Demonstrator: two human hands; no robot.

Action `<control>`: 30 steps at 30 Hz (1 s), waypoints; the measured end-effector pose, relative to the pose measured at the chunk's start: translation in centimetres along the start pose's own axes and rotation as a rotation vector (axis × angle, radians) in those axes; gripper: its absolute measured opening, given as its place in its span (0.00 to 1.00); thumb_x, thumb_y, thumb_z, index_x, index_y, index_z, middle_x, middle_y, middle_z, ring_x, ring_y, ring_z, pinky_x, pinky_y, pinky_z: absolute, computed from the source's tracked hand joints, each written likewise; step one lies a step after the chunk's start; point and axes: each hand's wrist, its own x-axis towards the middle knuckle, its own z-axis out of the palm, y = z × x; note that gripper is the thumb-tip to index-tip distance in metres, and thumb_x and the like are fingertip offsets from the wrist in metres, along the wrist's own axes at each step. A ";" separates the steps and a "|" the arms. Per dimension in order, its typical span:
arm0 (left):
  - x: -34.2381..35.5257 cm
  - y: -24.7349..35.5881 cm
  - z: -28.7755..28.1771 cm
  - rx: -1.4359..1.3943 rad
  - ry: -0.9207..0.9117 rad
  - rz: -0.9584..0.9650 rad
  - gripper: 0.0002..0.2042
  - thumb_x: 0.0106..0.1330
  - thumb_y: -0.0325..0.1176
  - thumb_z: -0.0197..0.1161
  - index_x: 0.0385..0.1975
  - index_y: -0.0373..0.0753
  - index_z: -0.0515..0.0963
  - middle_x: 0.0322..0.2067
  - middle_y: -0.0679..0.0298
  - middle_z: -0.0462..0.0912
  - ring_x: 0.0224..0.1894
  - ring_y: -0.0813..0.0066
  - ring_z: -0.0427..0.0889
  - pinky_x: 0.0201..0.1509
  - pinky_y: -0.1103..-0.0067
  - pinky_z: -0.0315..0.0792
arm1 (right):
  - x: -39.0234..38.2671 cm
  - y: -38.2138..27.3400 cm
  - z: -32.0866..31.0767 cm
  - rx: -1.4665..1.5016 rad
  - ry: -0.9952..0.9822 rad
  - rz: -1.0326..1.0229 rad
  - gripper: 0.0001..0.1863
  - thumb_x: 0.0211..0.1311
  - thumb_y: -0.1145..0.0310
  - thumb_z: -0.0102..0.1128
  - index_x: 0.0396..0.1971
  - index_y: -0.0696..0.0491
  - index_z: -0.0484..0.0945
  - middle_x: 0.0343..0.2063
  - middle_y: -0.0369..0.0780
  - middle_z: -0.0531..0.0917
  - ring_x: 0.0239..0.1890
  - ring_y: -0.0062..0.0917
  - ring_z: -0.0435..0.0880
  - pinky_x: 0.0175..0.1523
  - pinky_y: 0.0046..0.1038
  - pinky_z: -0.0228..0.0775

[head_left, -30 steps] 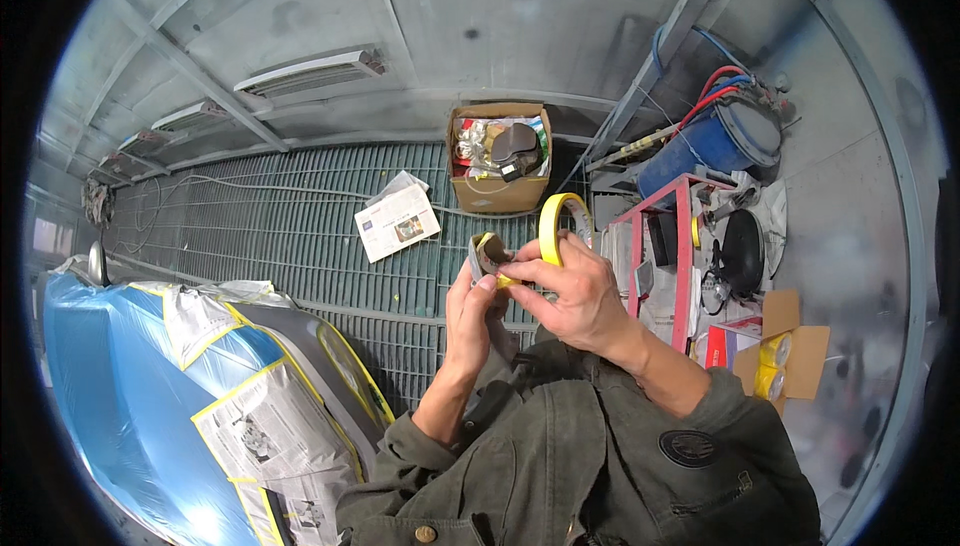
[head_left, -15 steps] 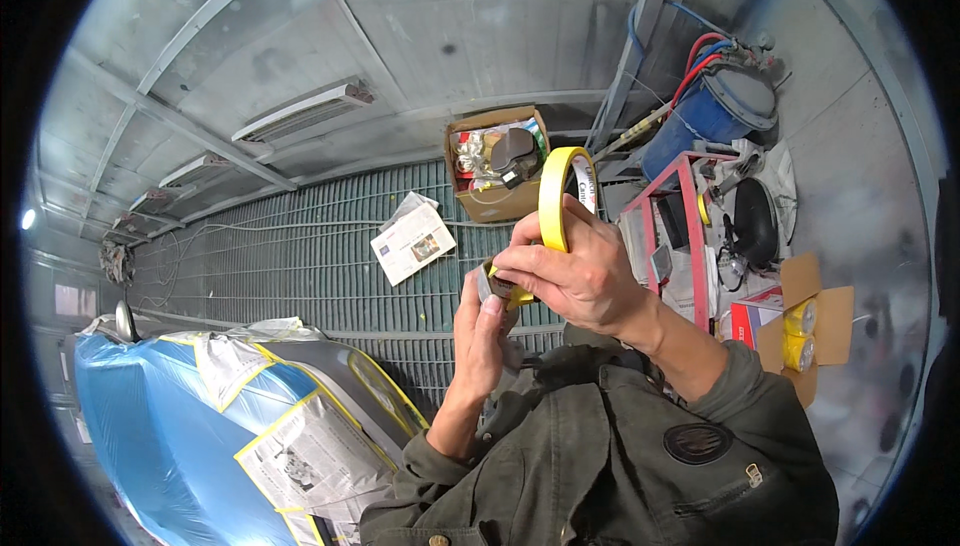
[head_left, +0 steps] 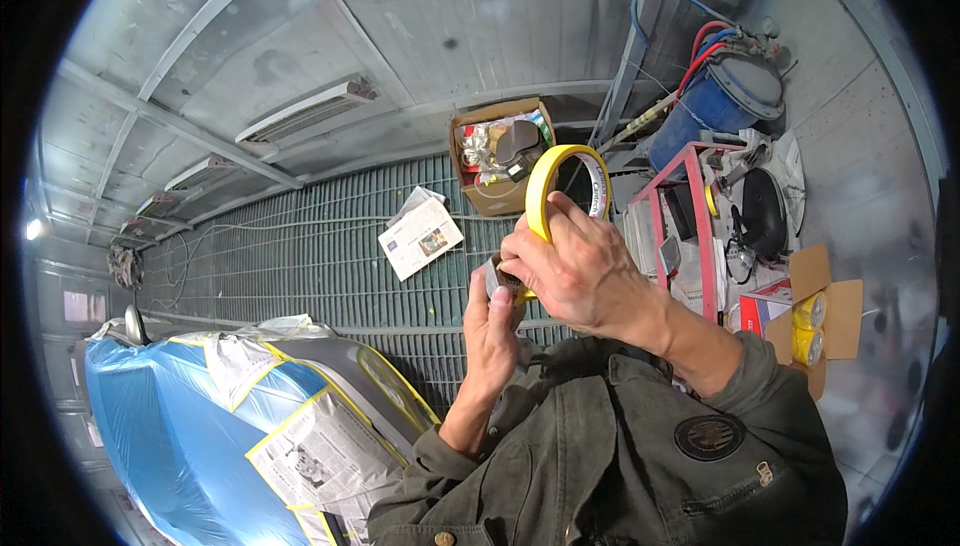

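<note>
My left hand (head_left: 485, 351) holds a small grey piece (head_left: 497, 273) with a dark face and a yellow edge, my thumb against its side. My right hand (head_left: 585, 276) is closed on a roll of yellow tape (head_left: 537, 204), held upright in front of me, while a fingertip presses at the grey piece. The piece is largely hidden behind my fingers, so I cannot make out its exact shape.
A box of mixed items (head_left: 475, 191), newspaper (head_left: 418, 238) on the floor grating, a blue tank (head_left: 700, 106), a red rack (head_left: 706, 246), a box of tape rolls (head_left: 840, 321), and, at lower left, a car part (head_left: 170, 416) under blue film and newspaper.
My right hand has risen and moved over the grey piece, covering more of it, with the tape roll higher. My left hand has shifted right in the picture. The whole view has shifted somewhat.
</note>
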 end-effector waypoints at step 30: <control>4.2 2.3 -1.8 -0.151 -0.051 0.016 0.24 0.67 0.33 0.68 0.60 0.34 0.67 0.45 0.66 0.77 0.42 0.82 0.75 0.47 0.82 0.71 | -3.5 2.6 2.2 0.679 -0.177 0.567 0.32 0.48 0.60 0.80 0.52 0.54 0.77 0.43 0.36 0.81 0.38 0.19 0.75 0.41 0.23 0.69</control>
